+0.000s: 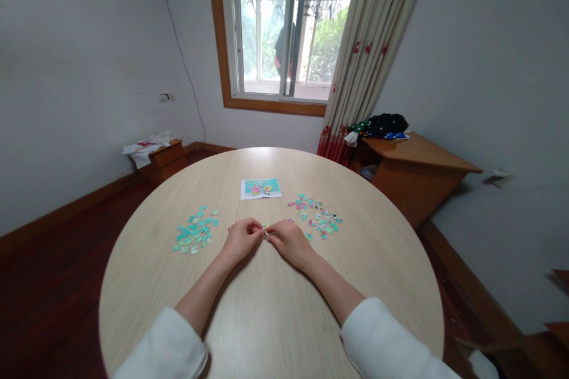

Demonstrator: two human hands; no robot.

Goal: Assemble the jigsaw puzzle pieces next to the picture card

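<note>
Both hands meet at the middle of a round wooden table (267, 320). Small yellowish jigsaw puzzle pieces (265, 229) show between the fingertips, partly hidden by them. My left hand (242, 238) pinches these from the left, fingers closed. From the right, my right hand (291, 240) is also closed on them, thumb and fingers together. A pile of mostly teal and green puzzle pieces (195, 231) lies left of my left hand. More pieces in pink, teal and white form a scattered pile (324, 222) beyond my right hand. The reference picture (261, 188) lies flat ahead of the hands.
At the right behind the table stands a wooden desk (422, 154) with dark cloth (386, 124) on it. A low wooden cabinet (169, 156) with papers is at the back left. A curtain (364, 53) hangs beside the window (288, 29), and a person (281, 50) shows through the glass.
</note>
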